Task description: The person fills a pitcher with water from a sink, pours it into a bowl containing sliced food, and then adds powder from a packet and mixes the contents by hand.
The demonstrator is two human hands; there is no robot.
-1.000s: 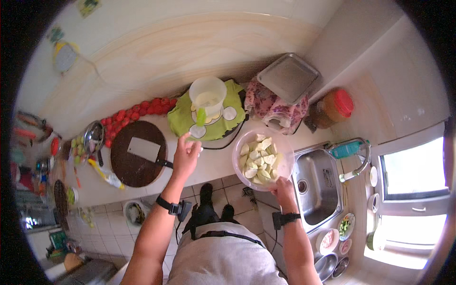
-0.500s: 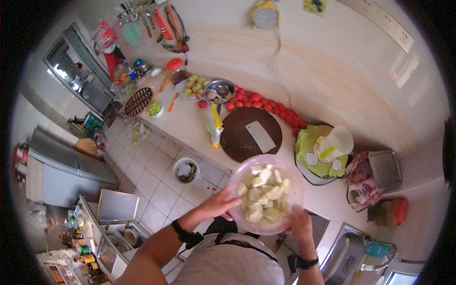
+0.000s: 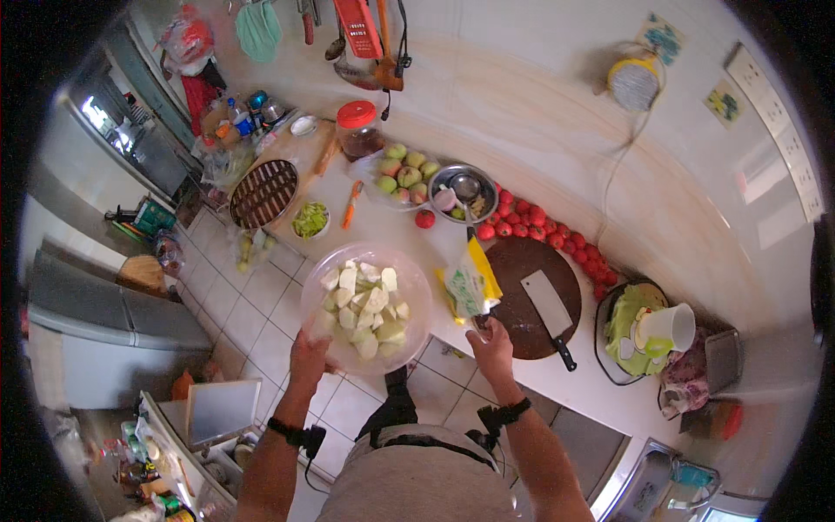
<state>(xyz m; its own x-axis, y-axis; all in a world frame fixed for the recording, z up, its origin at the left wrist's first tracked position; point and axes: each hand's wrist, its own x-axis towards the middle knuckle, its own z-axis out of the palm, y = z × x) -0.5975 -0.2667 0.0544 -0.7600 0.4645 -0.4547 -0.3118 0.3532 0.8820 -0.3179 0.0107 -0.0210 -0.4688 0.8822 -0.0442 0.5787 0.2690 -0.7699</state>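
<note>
My left hand (image 3: 309, 352) grips the near left edge of a translucent plastic bowl (image 3: 409, 317), which holds several pale, peeled, cut pieces (image 3: 376, 300). My right hand (image 3: 489, 344) is closed on the lower end of a yellow-and-white plastic packet (image 3: 474, 278), just left of a round dark cutting board (image 3: 513, 252). A cleaver (image 3: 548, 304) with a black handle lies on that board. A steel bowl (image 3: 439, 174) with a ladle stands beyond the packet.
Along the counter (image 3: 452, 344) are red tomatoes (image 3: 535, 217), apples (image 3: 400, 170), a red-lidded jar (image 3: 357, 130), chopped greens (image 3: 309, 222), a woven tray (image 3: 261, 191) and a green cloth with a jug (image 3: 665, 326). The sink (image 3: 644, 478) is lower right; a fridge (image 3: 122, 331) is left.
My view has swung left along the counter. The plastic bowl has moved left in my left hand; my right hand has left its rim and now holds the yellow packet.
</note>
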